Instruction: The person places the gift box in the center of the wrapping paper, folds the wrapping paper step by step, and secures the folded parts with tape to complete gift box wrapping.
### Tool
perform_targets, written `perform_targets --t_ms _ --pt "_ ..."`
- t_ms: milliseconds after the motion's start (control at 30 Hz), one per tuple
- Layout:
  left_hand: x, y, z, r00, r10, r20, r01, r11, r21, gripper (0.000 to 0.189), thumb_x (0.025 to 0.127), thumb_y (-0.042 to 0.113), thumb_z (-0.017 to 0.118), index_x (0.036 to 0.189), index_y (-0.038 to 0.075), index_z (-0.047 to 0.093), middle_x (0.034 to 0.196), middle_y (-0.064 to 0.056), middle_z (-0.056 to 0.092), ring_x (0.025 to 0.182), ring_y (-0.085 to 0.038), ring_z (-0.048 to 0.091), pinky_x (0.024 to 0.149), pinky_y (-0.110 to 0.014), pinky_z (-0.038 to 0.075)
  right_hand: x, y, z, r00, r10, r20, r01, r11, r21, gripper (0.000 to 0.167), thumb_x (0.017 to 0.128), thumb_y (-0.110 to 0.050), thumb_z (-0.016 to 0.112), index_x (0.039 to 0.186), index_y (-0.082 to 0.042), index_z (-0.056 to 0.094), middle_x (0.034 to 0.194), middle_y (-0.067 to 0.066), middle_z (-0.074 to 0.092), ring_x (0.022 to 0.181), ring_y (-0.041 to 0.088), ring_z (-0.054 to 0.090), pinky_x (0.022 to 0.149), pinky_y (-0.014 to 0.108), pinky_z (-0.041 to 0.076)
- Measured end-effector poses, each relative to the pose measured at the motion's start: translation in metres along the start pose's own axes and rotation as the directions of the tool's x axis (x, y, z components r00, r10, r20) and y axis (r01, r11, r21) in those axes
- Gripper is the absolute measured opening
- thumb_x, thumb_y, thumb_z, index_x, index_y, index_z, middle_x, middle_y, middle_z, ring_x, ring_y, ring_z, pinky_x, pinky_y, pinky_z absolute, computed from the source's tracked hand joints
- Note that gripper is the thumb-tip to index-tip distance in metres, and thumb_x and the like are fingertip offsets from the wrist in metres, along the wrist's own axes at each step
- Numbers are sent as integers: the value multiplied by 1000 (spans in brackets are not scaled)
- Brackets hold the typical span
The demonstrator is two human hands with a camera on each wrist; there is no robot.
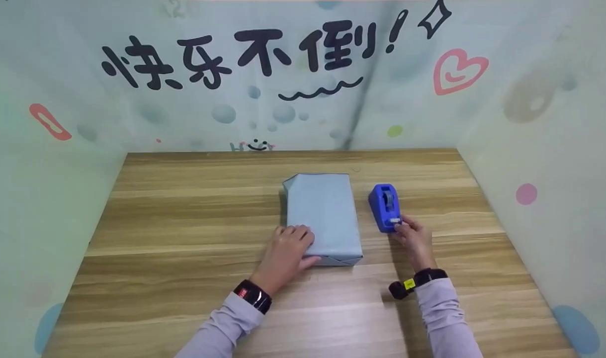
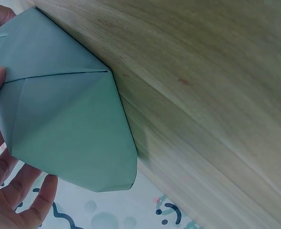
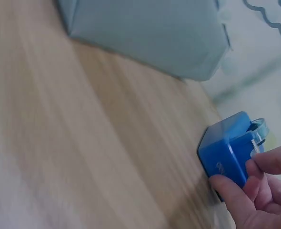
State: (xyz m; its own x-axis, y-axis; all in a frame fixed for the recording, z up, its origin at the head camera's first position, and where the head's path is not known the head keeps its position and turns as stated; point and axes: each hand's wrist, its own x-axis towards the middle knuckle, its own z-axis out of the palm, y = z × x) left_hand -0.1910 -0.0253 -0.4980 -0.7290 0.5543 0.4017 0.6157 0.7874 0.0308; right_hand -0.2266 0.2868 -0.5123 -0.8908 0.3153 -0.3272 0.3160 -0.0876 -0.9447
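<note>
Dispenser (image 1: pixel 382 213) (blue) sits just fwd of R hand (image 1: pixel 418 244), long axis fore-aft, cutter (image 1: pixel 394 220) pointing back at R fingertips, which are pinched together on tape end (image 3: pixel 255 152). Parcel (image 1: pixel 325 214) (wrapped, gray-blue), btwn L fingers & dispenser, runs fwd approx. parallel; L hand (image 1: pixel 285 253) rests on near L corner, fingers slightly apart, thumb against near end.

One pale blue, paper-wrapped rectangular box (image 1: pixel 323 214) at centre; one blue plastic tape dispenser (image 1: pixel 378 206) right of centre; one bare left hand (image 1: pixel 284 251), one bare right hand (image 1: pixel 416 239); two black wristbands (image 1: pixel 434 274), lower half; one wood-grain tabletop (image 1: pixel 183 214); one pink heart drawing (image 1: pixel 460 71), upper right.
</note>
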Motion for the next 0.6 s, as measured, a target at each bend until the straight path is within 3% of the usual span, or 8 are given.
perform_targets --t_ms 67,133,167,267,400,500,567,600 --pt "-1 0 0 1000 -1 -1 1 1000 0 46 79 53 64 102 13 60 105 -3 63 95 -22 61 81 -38 50 1 3 1 997 -75 -29 70 987 -147 45 89 -1 50 133 7 44 102 13 59 72 6 59 70 19 52" --pt "-1 0 1 1000 -1 -4 1 1000 0 47 79 53 64 102 12 60 105 -3 63 95 -22 61 81 -38 50 3 5 2 983 -177 -55 150 936 -319 39 88 -2 53 126 6 53 84 6 58 65 6 55 58 18 47" --pt "-1 0 1 1000 -1 -7 1 1000 -1 46 79 53 64 102 12 59 104 -3 63 95 -21 61 81 -38 50 4 6 3 972 -229 -58 189 903 -387 36 87 -1 54 122 6 55 79 3 56 63 7 53 56 17 46" --pt "-2 0 2 1000 0 -21 0 1000 -5 46 79 53 65 100 13 59 103 -3 63 93 -21 60 80 -37 49 5 9 4 924 -381 -36 292 763 -576 29 85 2 56 114 8 60 81 14 59 66 14 52 57 19 42" --pt "-2 0 2 999 3 -35 -3 1000 -18 45 79 53 64 98 13 59 102 -2 63 92 -20 60 78 -36 48 6 9 2 871 -490 38 384 629 -676 28 82 9 55 109 11 61 85 24 62 74 28 56 62 27 43" --pt "-1 0 1 999 10 -40 -10 1000 -12 44 79 53 64 96 13 59 101 -2 63 92 -20 60 77 -35 48 3 6 -2 863 -500 74 404 594 -696 32 80 11 55 112 11 60 84 26 63 74 30 57 61 28 43" --pt "0 -1 0 999 15 -43 -15 1000 -2 44 79 53 64 96 13 59 100 -1 63 91 -20 60 76 -35 47 -3 2 -1 862 -499 83 410 594 -692 35 81 9 57 116 10 58 84 26 64 72 25 57 60 24 43" --pt "0 -1 -1 999 17 -45 -17 1000 1 44 79 53 63 95 13 59 100 -1 63 91 -20 61 75 -35 47 -8 -1 1 862 -501 78 415 607 -678 35 82 8 59 117 9 58 85 25 64 71 22 58 60 21 43"
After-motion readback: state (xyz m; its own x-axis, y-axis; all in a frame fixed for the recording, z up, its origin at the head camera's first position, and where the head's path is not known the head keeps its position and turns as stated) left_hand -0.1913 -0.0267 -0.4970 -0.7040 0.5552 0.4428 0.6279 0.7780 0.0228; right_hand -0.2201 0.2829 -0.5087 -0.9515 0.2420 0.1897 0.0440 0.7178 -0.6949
